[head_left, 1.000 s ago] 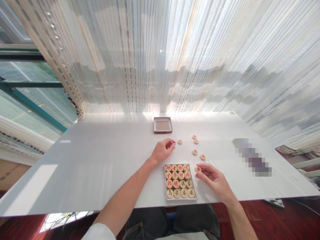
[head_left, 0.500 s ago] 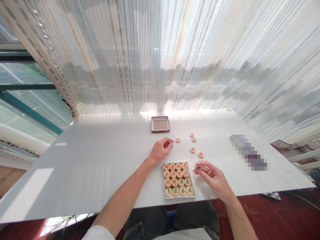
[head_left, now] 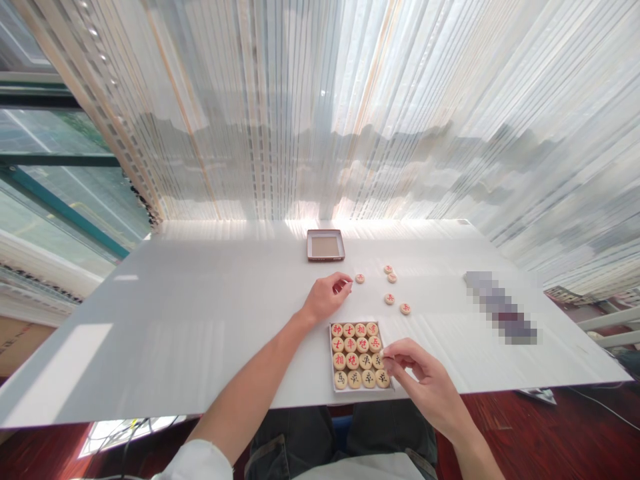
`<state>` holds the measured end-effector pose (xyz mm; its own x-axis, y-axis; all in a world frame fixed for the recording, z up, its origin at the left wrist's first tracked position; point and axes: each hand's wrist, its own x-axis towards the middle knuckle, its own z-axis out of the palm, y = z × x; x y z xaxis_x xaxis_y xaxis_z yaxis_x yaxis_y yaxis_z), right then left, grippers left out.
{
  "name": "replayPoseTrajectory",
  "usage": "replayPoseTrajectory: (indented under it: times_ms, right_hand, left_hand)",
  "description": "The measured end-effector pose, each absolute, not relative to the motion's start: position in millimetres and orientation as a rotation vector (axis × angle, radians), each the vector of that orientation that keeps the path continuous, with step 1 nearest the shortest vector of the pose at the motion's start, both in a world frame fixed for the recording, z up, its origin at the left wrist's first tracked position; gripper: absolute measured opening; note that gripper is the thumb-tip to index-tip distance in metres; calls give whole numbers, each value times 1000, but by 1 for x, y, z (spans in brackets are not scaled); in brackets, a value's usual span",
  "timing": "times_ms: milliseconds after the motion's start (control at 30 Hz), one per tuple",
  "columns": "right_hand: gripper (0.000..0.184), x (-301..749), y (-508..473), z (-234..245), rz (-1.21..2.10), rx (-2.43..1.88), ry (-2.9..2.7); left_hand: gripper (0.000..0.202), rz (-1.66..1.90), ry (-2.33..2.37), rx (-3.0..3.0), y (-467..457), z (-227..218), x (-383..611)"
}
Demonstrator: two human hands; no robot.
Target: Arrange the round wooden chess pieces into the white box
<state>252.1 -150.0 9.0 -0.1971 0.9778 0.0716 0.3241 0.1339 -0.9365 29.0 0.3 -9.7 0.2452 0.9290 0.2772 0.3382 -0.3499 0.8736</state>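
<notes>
A pale striped curtain [head_left: 300,100], bright with daylight, hangs along the far side of the white counter [head_left: 210,287]. At left, a window [head_left: 60,133] with dark and teal bars shows past its edge, above a brown cardboard box [head_left: 25,343]. A pixelated item [head_left: 503,313] lies toward the counter's right side. Below, dark red floor [head_left: 530,440] shows, with black cables [head_left: 130,433] at lower left.

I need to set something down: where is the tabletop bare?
The white table is bare from its left edge to the left arm and tray. A smaller patch lies between the loose pieces and the pixelated item. Crowded: by the piece box, where the right hand pinches a piece.
</notes>
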Motion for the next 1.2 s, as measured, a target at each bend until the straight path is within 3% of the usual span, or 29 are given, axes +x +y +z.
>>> replayPoseTrajectory:
  times_ms: [533, 1200]
  right_hand:
    - [15, 227, -158, 17, 887, -1384, -1988]
    - [16, 214, -162, -10, 547, -1384, -1761]
  left_hand:
    - [18, 1054, 1196, 1884, 0, -9, 28]
    - [20, 1030, 1218, 1899, 0, -9, 27]
